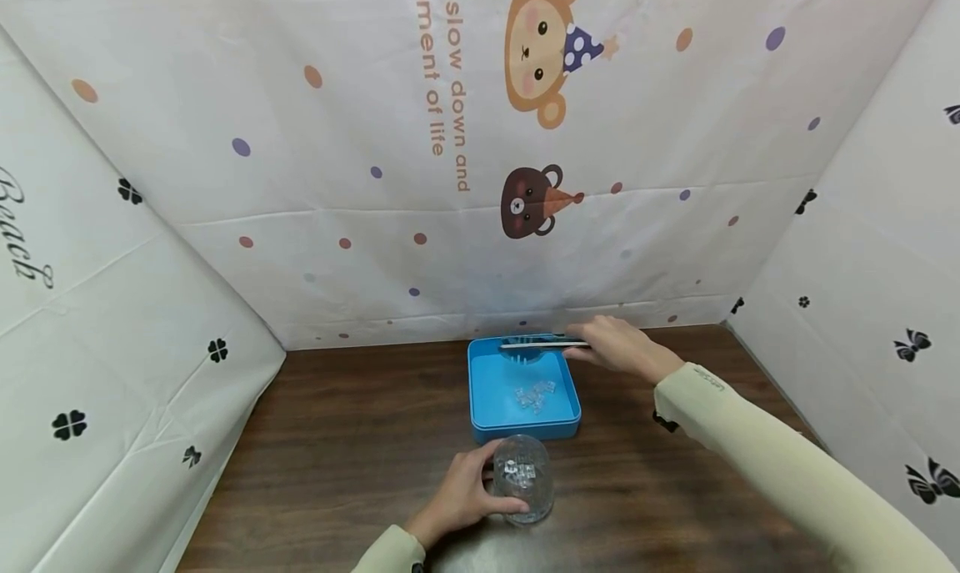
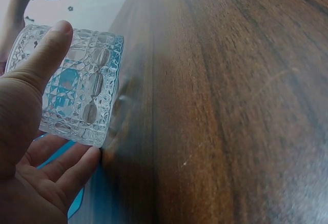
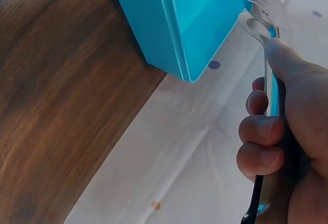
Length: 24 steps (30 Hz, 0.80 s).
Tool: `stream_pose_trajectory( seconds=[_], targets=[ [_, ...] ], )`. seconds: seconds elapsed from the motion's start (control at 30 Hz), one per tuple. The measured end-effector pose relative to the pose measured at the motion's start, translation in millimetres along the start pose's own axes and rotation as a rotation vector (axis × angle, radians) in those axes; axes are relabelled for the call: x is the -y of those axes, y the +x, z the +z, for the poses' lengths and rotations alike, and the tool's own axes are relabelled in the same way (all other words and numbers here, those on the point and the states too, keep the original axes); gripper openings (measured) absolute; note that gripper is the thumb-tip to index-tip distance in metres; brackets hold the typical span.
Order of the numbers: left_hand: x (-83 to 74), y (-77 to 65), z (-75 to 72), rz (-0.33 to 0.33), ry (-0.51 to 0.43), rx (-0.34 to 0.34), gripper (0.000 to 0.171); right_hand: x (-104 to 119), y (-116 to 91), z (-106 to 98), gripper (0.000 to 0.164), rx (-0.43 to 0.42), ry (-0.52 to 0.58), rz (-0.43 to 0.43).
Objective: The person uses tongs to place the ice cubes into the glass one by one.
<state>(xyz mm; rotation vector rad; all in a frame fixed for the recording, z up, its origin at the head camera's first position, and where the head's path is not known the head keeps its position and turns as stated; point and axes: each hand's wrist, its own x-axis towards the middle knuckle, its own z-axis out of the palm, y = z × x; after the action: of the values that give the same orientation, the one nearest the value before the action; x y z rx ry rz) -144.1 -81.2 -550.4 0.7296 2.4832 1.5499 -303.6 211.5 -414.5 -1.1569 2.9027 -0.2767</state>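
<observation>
My left hand (image 1: 465, 488) holds a clear cut-glass cup (image 1: 531, 491) standing upright on the table, thumb on the near side and fingers round the far side. Its diamond-patterned wall (image 2: 77, 88) shows close up in the left wrist view, and a few clear cubes show inside. My right hand (image 1: 618, 345) grips metal tongs (image 3: 270, 80) with one fork-shaped end and one spoon-shaped end. These ends hang over the back of a blue box (image 1: 487, 398), with nothing visible between them. Several clear ice-like cubes (image 1: 534, 396) lie on the box floor, nearer its front right.
The brown wooden table (image 1: 360, 439) extends around the box and cup. A white printed cloth (image 1: 420, 181) rises as a wall right behind the box, with more cloth walls at left and right. The cup stands just in front of the box.
</observation>
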Motion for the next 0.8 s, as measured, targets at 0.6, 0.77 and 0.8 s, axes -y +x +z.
stream_pose_trajectory(
  seconds=[0.6, 0.77, 0.8],
  targets=[
    [2.1, 0.6, 0.5, -0.001, -0.006, 0.003, 0.082, 0, 1, 18, 0.042, 0.085, 0.0, -0.03],
    [1.7, 0.4, 0.9, 0.001, -0.012, 0.003, 0.081, 3, 1, 20, 0.042, 0.112, 0.005, -0.028],
    [1.6, 0.4, 0.9, -0.002, -0.014, 0.004, 0.081, 4, 1, 20, 0.042, 0.115, 0.005, -0.031]
  ],
)
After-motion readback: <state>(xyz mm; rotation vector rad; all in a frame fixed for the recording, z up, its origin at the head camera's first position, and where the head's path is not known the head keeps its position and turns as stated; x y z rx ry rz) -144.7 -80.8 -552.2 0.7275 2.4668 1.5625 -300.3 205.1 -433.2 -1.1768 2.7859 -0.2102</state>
